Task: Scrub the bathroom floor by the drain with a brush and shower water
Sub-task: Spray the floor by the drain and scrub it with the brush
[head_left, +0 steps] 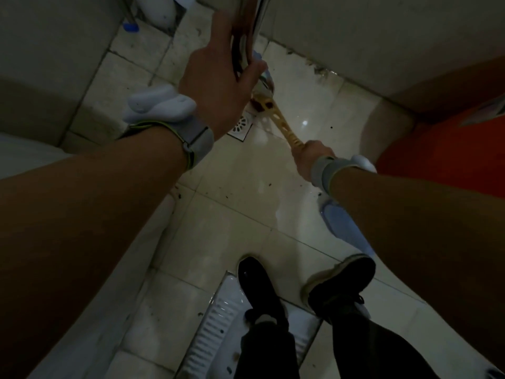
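My left hand (218, 86) is closed around a shiny metal shower hose and head (247, 28), which hangs down toward the floor. Its lower end (266, 80) points at the tiles just beyond the square metal drain (240, 125). My right hand (311, 155) grips the end of a yellow long-handled brush (281, 124). The brush's dark head (262, 102) rests on the wet floor right beside the drain, under the shower end. The tiles around the drain are glossy with water.
A white squat toilet pan (216, 318) lies at the bottom, with my two dark shoes (259, 288) on it and beside it. An orange bucket (442, 162) stands at right, a light blue object (344, 225) below it. Walls close in on left and far sides.
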Tool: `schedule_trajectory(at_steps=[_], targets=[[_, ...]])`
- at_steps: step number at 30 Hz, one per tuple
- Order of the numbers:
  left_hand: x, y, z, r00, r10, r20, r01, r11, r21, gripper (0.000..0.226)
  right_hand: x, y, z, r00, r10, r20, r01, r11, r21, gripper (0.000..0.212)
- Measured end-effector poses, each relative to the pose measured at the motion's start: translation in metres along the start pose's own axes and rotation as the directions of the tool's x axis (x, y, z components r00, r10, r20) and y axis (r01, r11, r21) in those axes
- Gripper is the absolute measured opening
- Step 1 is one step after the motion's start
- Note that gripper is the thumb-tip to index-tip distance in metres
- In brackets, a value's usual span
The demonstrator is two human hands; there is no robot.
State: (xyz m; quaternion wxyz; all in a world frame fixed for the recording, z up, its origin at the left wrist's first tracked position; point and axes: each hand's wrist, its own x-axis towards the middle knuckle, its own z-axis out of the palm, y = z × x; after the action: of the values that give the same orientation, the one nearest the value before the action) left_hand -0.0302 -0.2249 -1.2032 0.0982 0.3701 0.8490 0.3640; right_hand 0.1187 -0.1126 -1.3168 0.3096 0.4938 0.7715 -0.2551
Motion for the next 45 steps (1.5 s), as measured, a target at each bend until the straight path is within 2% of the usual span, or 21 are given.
schedule_trajectory(at_steps=[3, 5, 7, 10, 16, 21, 23, 27, 30, 33, 36, 38, 41, 43, 45], targets=[[0.002, 0.005, -0.001, 1.000, 0.012, 0.004, -0.012, 1.000, -0.019, 0.053, -0.031, 0.017, 0.027, 0.997, -0.080, 0.002, 0.080, 0.996, -0.033, 0.033], [0.006, 0.009, -0.002, 0.999, -0.019, 0.029, 0.020, 0.999, -0.032, 0.053, -0.054, 0.046, 0.054, 0.993, -0.098, 0.064, 0.102, 0.993, -0.059, 0.036], [0.008, 0.012, -0.002, 0.997, -0.055, 0.062, 0.056, 0.998, -0.028, 0.053, -0.078, 0.074, 0.074, 0.989, -0.064, 0.134, 0.066, 0.998, -0.009, 0.040], [0.008, 0.010, -0.001, 0.994, -0.053, 0.100, 0.055, 0.998, -0.014, 0.052, -0.102, 0.097, 0.077, 0.990, -0.042, 0.136, 0.045, 0.999, -0.023, 0.040], [0.008, 0.001, 0.000, 0.998, -0.012, 0.056, 0.010, 0.999, 0.033, 0.055, -0.032, 0.058, 0.027, 0.998, -0.049, 0.043, 0.051, 0.997, -0.053, 0.044], [0.010, 0.003, 0.002, 1.000, 0.025, 0.008, -0.024, 1.000, -0.015, 0.053, 0.001, 0.006, -0.008, 0.997, 0.069, -0.041, -0.063, 0.989, 0.134, 0.036], [0.014, 0.005, 0.002, 1.000, 0.017, 0.010, -0.017, 1.000, -0.013, 0.054, -0.016, 0.009, -0.001, 0.997, 0.073, -0.003, -0.072, 0.985, 0.155, 0.034], [0.015, 0.010, 0.000, 0.999, -0.008, 0.048, 0.009, 1.000, -0.012, 0.055, -0.062, 0.059, 0.061, 0.998, -0.005, 0.055, 0.001, 0.997, 0.076, 0.032], [0.015, 0.011, -0.004, 0.996, -0.056, 0.075, 0.056, 0.998, -0.003, 0.052, -0.098, 0.088, 0.076, 0.992, -0.028, 0.119, 0.027, 1.000, 0.010, 0.038], [0.016, 0.007, -0.006, 0.994, -0.067, 0.086, 0.066, 0.998, 0.012, 0.057, -0.091, 0.090, 0.061, 0.991, -0.050, 0.124, 0.060, 0.995, -0.080, 0.042], [0.011, 0.001, -0.005, 0.995, -0.072, 0.073, 0.070, 0.997, 0.037, 0.061, -0.055, 0.070, 0.032, 0.998, -0.051, 0.037, 0.054, 0.995, -0.088, 0.039], [0.009, 0.001, -0.005, 0.997, -0.049, 0.057, 0.047, 0.998, 0.041, 0.061, -0.030, 0.045, 0.006, 1.000, 0.007, -0.025, -0.008, 0.999, -0.031, 0.039], [0.004, 0.002, -0.003, 0.999, -0.004, 0.039, 0.003, 1.000, 0.021, 0.057, -0.011, 0.012, -0.020, 0.996, 0.088, -0.015, -0.086, 0.990, 0.113, 0.034], [0.001, 0.003, -0.003, 0.999, 0.005, 0.043, -0.005, 1.000, 0.006, 0.055, -0.013, 0.007, -0.021, 0.998, 0.063, 0.015, -0.064, 0.991, 0.117, 0.032], [0.001, 0.004, -0.003, 0.999, -0.003, 0.040, 0.003, 1.000, -0.004, 0.054, -0.029, 0.022, -0.003, 0.999, -0.024, 0.034, 0.025, 1.000, -0.010, 0.034]])
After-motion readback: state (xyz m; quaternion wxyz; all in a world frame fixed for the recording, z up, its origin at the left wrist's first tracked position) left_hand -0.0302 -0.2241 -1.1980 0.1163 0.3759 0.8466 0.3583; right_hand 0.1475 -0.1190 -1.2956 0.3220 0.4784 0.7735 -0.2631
